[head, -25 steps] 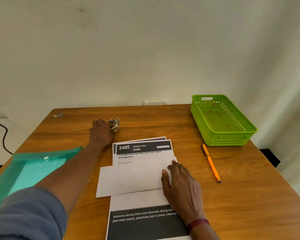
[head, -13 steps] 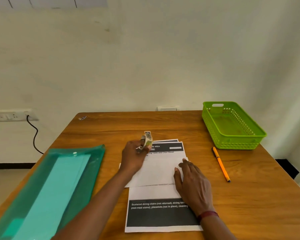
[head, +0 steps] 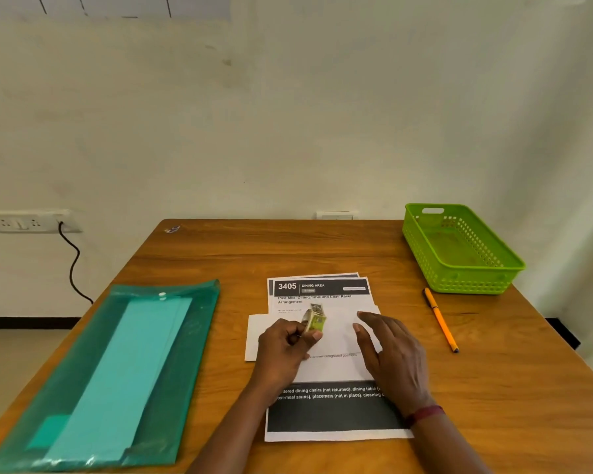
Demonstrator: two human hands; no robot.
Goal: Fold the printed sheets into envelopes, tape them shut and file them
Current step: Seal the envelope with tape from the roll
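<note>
Printed sheets [head: 322,290] headed "3405 DINING AREA" lie stacked in the middle of the wooden table [head: 288,248]. Across them lies a white folded sheet [head: 339,331]. My left hand [head: 285,350] holds a small roll of tape [head: 314,321] upright above this folded sheet, pinched between thumb and fingers. My right hand [head: 391,354] rests on the folded sheet's right part, fingers slightly spread, holding nothing. A translucent green file folder [head: 117,364] with a light insert lies at the table's left.
A lime-green plastic basket [head: 459,249] stands at the back right corner. An orange pen [head: 440,323] lies just in front of it. A wall socket [head: 28,222] with a black cable is at the left; a small scrap [head: 172,229] sits at the back left corner.
My left hand picked up the tape roll from the back of the table and brought it toward me, over the folded sheet. My right hand stayed on the sheet. The camera tilted up.
</note>
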